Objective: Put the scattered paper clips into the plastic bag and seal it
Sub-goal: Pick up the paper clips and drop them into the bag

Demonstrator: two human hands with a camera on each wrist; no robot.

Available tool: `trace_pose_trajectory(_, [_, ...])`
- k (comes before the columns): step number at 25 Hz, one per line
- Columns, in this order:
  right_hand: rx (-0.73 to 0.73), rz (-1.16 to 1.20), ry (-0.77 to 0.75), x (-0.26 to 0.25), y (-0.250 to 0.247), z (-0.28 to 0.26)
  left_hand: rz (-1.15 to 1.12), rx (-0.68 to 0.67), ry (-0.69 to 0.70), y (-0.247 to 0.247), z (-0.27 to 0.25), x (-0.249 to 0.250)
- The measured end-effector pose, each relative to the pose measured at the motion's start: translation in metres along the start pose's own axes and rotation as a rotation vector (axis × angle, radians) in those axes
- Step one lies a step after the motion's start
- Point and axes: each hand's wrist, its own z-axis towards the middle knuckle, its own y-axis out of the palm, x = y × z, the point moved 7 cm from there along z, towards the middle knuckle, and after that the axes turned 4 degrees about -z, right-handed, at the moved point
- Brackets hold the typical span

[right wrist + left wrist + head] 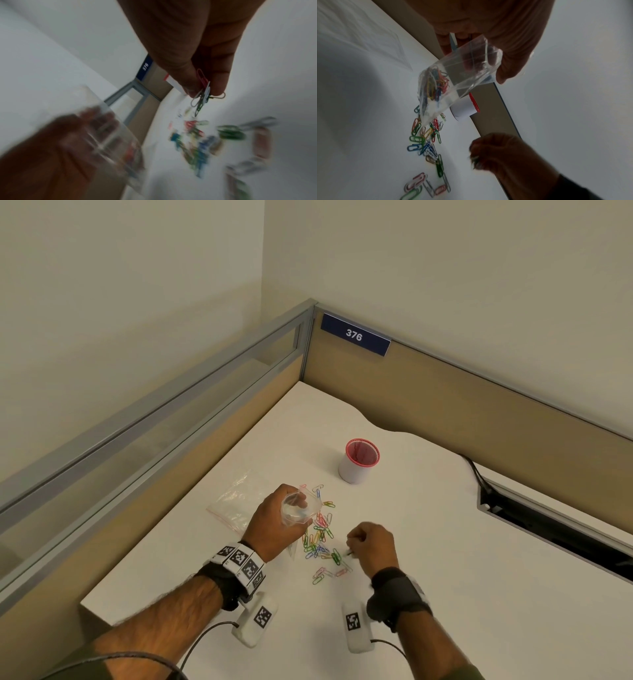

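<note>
My left hand (284, 518) grips a small clear plastic bag (453, 83) by its open mouth, a little above the white desk (445, 559). Several coloured paper clips (435, 83) lie in the bag's lower end. More coloured paper clips (322, 546) lie scattered on the desk between my hands. To their right, my right hand (371, 546) pinches a small bunch of clips (202, 94) between thumb and fingertips, just above the desk. The right wrist view is blurred; it shows the left hand (51, 155) with the bag (109, 135) at lower left.
A second clear zip bag (236, 501) lies flat on the desk left of my left hand. A white cup with a red mesh rim (359, 462) stands behind the clips. Partition walls close the desk's back and left; a cable slot (548, 522) opens at right.
</note>
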Motion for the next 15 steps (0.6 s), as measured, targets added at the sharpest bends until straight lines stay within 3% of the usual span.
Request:
trace_pose_trajectory(3, [0.073,0.241,-0.123,-0.051,-0.042,-0.015,-0.005,-0.009,-0.011,0.004,0.0,-0.001])
trace_pose_trajectory(7, [0.143,0.321,-0.291,-0.116,-0.072,-0.028,0.005,-0.029,0.0,0.012,0.003,0.008])
trace_pose_trajectory(15, [0.106,-0.014,-0.437,-0.155,-0.044,-0.033,0.1,0.005,-0.008,0.015,0.014,0.008])
